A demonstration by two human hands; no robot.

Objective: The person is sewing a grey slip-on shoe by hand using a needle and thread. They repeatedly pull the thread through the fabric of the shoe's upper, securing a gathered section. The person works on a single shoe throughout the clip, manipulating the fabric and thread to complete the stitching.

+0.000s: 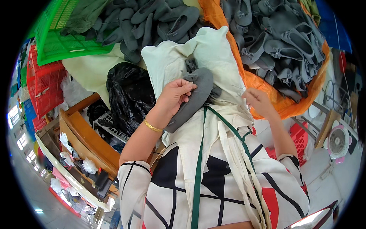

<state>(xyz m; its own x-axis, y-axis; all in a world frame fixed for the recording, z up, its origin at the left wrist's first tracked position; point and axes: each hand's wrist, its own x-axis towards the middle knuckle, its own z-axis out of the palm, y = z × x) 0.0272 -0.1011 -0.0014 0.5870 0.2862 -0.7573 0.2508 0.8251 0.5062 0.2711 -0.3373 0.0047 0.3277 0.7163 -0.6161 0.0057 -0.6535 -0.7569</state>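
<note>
My left hand (pixel 178 93) is closed on a dark grey fabric flat shoe (pixel 195 95), held at a tilt over my lap with its sole side up. Its thumb and forefinger pinch together at the shoe's edge, where fine thread ends stick out. My right hand (pixel 258 102) is off to the right, apart from the shoe, its thumb and fingers pinched. A thin thread shows faintly by its fingertips; whether a needle is there is too small to tell. Small dark grey fabric pieces (pixel 191 65) lie just beyond the shoe on the white cloth (pixel 167 65) covering my lap.
A heap of grey shoes (pixel 131 28) lies ahead, beside a green plastic crate (pixel 57 45). At far right, an orange sack (pixel 238 63) holds many more shoes with bows. A black plastic bag (pixel 129 91) and wooden furniture (pixel 89 133) stand left; a small fan (pixel 338 140) stands right.
</note>
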